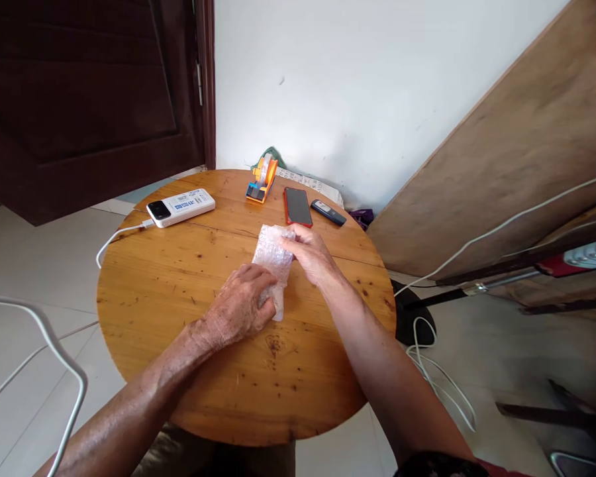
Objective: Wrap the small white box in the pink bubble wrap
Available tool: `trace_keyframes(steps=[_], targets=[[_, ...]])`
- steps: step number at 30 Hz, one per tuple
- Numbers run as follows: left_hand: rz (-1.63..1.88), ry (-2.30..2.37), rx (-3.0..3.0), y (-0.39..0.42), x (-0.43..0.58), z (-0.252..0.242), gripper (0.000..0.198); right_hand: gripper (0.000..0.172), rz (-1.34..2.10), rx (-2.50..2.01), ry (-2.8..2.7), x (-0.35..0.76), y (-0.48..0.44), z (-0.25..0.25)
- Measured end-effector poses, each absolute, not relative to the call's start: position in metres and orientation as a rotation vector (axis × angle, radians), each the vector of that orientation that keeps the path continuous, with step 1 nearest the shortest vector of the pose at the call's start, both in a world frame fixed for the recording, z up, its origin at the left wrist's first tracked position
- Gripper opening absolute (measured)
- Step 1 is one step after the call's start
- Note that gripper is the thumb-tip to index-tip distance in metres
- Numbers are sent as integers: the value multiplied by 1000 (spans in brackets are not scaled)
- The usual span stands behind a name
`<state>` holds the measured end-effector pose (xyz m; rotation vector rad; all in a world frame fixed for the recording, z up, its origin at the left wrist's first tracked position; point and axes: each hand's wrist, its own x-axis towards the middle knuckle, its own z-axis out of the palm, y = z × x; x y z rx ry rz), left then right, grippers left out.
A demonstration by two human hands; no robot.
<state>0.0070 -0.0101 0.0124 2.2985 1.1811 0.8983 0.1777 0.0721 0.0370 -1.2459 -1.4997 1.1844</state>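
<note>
A piece of bubble wrap (271,248), long and narrow, lies between my hands over the middle of the round table. My right hand (308,250) pinches its upper right edge, thumb on top and fingers behind. Across the lower left part, my left hand (243,298) has its fingers curled round the wrap. Whether anything lies inside the wrap I cannot tell. Just beyond my right hand is a red-edged phone (298,206) with a dark screen.
The wooden table (144,305) also bears a white power bank (181,207) with a cable plugged in, an orange tape dispenser (263,179) and a small dark handheld device (328,212). A white wall (367,79) rises behind. White cables (77,371) hang at left.
</note>
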Motion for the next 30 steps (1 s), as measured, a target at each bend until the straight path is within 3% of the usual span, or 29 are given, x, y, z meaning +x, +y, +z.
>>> trace_keyframes(steps=[11,17,23,30], targets=[[836,1667,2287,-26,10,14,23,13,943,-1218,-1872,179,16,75],[947,1758,2010,-30,13,5,39,23,824,-1213,-1939,177,-19,72],[1113,1460,1875,-24,7,-2,63,21,743,-1176,-1973,175,-44,60],[1129,1175,1845,-22,3,-8,20,16,523,-1034,-1985,173,-62,37]])
